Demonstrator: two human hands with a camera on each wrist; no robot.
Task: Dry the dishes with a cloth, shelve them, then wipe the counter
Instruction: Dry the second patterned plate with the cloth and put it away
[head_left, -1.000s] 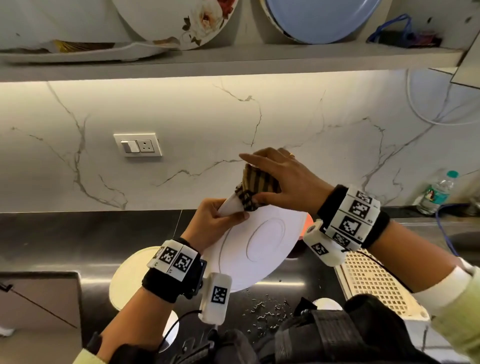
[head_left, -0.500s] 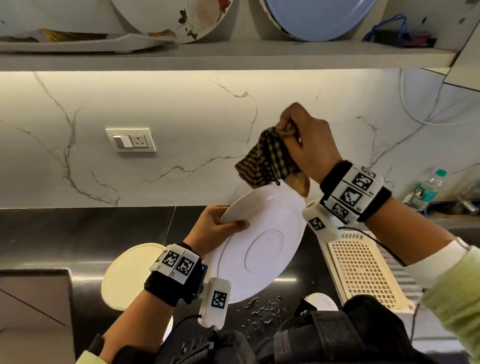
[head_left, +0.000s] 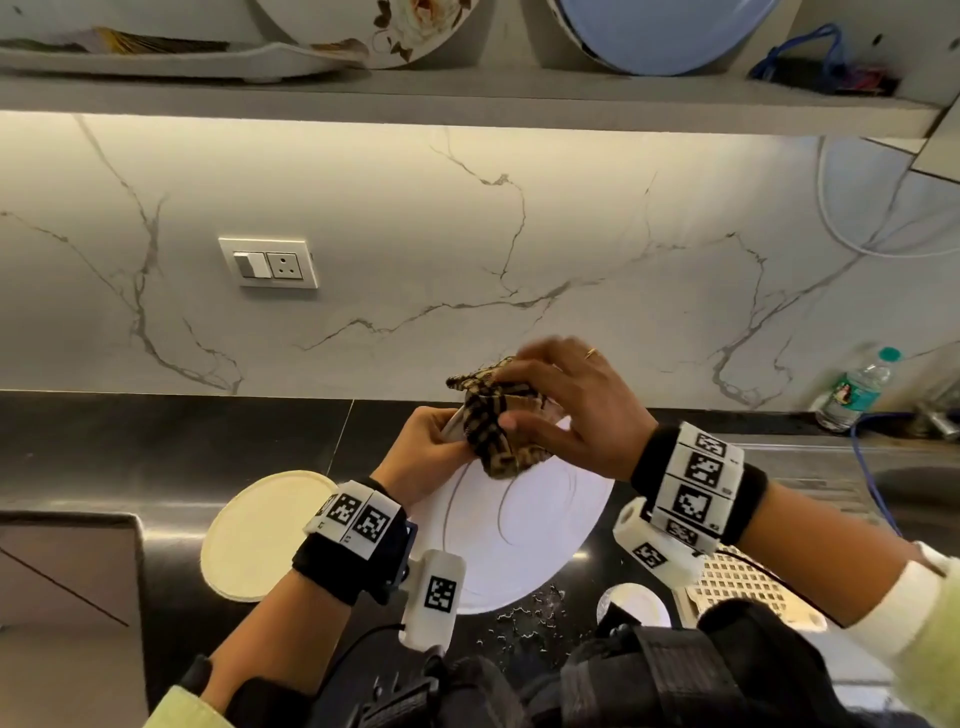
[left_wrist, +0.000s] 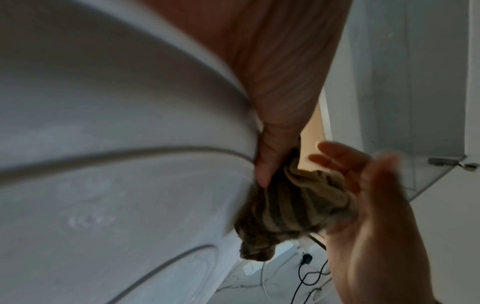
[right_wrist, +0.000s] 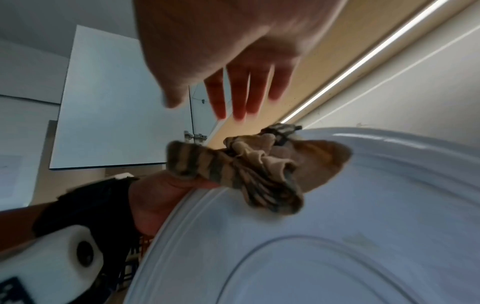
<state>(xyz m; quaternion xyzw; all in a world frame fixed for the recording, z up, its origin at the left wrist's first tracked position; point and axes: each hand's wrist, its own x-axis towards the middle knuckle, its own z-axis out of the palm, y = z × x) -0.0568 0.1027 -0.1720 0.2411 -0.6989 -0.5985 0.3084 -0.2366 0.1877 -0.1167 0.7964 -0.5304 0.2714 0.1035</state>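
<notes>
A white plate (head_left: 524, 530) is held tilted above the dark counter (head_left: 156, 447). My left hand (head_left: 441, 436) grips its upper left rim, thumb on the face. A brown checked cloth (head_left: 493, 421) lies bunched on that rim, right beside the left thumb. My right hand (head_left: 566, 410) hovers over the cloth with its fingers straight and spread. In the right wrist view the right hand (right_wrist: 233, 72) is clear above the cloth (right_wrist: 246, 168) and the plate (right_wrist: 337, 226). In the left wrist view the left thumb (left_wrist: 270, 148) meets the cloth (left_wrist: 293, 207) at the plate (left_wrist: 103, 185).
A cream round plate (head_left: 260, 535), a small white dish (head_left: 634, 608), a perforated drainer (head_left: 743, 587) and water drops (head_left: 524, 618) are on the counter. A water bottle (head_left: 852, 389) stands far right. The shelf (head_left: 467, 98) above holds a floral plate (head_left: 384, 31) and a blue plate (head_left: 660, 31).
My right hand lifted the cloth off the plate, then brought it back down onto the top rim and opened its fingers. The left hand kept hold of the plate.
</notes>
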